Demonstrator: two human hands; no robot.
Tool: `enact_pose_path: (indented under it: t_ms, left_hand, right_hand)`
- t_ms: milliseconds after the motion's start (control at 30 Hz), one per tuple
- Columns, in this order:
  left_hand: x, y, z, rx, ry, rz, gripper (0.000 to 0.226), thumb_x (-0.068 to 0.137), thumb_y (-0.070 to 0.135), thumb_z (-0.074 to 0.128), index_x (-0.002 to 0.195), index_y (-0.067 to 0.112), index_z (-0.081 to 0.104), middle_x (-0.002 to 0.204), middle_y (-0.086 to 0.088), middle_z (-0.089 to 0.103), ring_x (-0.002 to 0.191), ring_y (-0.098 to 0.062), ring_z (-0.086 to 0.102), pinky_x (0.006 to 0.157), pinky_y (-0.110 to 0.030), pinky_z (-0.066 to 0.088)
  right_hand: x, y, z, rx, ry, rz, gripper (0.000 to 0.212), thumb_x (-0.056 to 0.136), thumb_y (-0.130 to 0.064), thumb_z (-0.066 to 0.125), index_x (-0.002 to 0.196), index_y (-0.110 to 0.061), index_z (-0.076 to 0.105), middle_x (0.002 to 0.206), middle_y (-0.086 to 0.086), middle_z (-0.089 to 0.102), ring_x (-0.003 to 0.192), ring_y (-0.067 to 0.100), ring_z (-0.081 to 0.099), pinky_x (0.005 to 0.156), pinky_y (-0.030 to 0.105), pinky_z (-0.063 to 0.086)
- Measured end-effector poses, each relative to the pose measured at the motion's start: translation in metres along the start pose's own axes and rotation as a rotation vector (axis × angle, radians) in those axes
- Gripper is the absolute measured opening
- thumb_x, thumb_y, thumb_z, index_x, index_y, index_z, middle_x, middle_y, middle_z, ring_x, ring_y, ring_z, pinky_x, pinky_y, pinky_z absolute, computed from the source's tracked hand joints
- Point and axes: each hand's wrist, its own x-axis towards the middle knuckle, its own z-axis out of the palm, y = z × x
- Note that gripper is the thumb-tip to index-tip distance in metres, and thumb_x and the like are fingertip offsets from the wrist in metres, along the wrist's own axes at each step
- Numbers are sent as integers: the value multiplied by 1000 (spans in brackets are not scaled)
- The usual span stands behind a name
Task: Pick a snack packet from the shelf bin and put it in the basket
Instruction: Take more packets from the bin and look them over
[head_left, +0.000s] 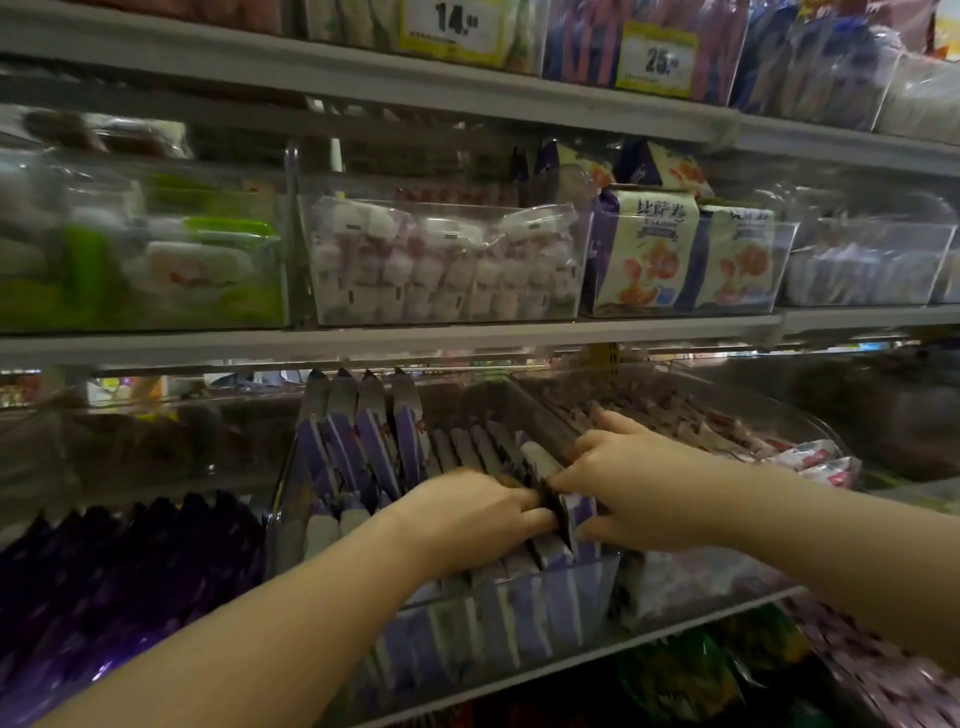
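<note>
A clear plastic shelf bin (524, 605) in the middle of the lower shelf holds several purple and white snack packets (374, 441) standing on edge in rows. Both my hands are inside it. My left hand (467, 512) has its fingers pushed down between the packets. My right hand (631, 491) faces it and pinches one purple packet (571, 512) between thumb and fingers. The fingertips of both hands are partly hidden by the packets. No basket is in view.
To the right lies another clear bin (779, 452) of pink and white packets; dark purple bags (130, 571) fill the left. The shelf above carries clear bins of marshmallows (441, 265) and pizza-roll packs (665, 254). Yellow price tags (657, 60) hang on the top shelf.
</note>
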Motion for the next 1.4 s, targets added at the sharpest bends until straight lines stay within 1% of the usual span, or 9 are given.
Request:
enact_pose_path:
  t_ms: [133,333,467,667,800,900,1133,1300,1400]
  left_hand:
    - [0,4,-2,71,-8,-28,32,100,12,39,131,13,47,116,-10,58,89,-34,61,56,-38,37]
    - [-6,12,-4,-17,-42,-143,39,98,8,42,136,17,45,127,-6,56,107,-29,60,75,-44,54]
    - [-19,13,-6,-76,-32,-228,43,93,7,50,134,21,46,131,-2,52,112,-26,57,81,-44,54]
    - [-55,-5,-15,-26,189,-524,35,98,25,45,132,33,49,133,8,55,118,-18,55,99,-36,42]
    - [-80,-29,-16,-144,266,-870,55,93,38,49,145,34,31,151,5,31,128,-24,46,98,-37,45]
    - [-79,-43,-15,-145,146,-1019,73,90,40,56,150,30,16,155,-6,19,138,-32,33,108,-40,36]
    - [-80,-73,-11,-474,-9,-1138,47,91,36,57,136,31,46,140,-3,50,124,-25,52,102,-39,46]
    - [-73,-80,-7,-489,77,-1157,35,95,31,54,130,27,55,131,-5,59,117,-25,58,86,-26,44]
    - [-63,-77,-9,-416,70,-1045,36,95,25,50,131,30,53,131,-5,59,117,-27,58,92,-32,46]
  right_hand:
    - [2,-11,4,-35,-50,34,38,99,-32,42,135,-23,49,129,2,59,128,20,45,119,48,-1]
    - [3,-22,8,-83,-111,29,26,100,-26,40,106,-15,62,105,4,65,108,24,55,116,51,4]
    - [0,-22,9,-120,-120,-10,25,101,-25,39,93,-15,61,97,2,65,105,24,56,114,57,-8]
    - [12,-22,1,-168,-76,-47,31,100,-25,38,72,-18,47,73,-5,50,98,24,60,113,56,-14]
    - [30,-22,-2,-19,199,38,23,98,-25,41,101,-17,63,101,0,68,105,22,60,118,41,15]
    - [52,-38,-1,418,286,108,42,93,-30,49,136,-25,46,128,6,59,116,27,56,100,41,45]
    - [126,-78,2,831,345,74,82,84,-35,67,148,-39,16,149,10,33,134,38,39,107,44,39]
    - [148,-83,5,866,406,175,75,80,-36,71,143,-38,30,149,4,34,129,35,48,104,43,44]
    - [147,-77,12,958,528,230,67,81,-27,71,139,-30,38,141,5,41,126,31,50,102,38,44]
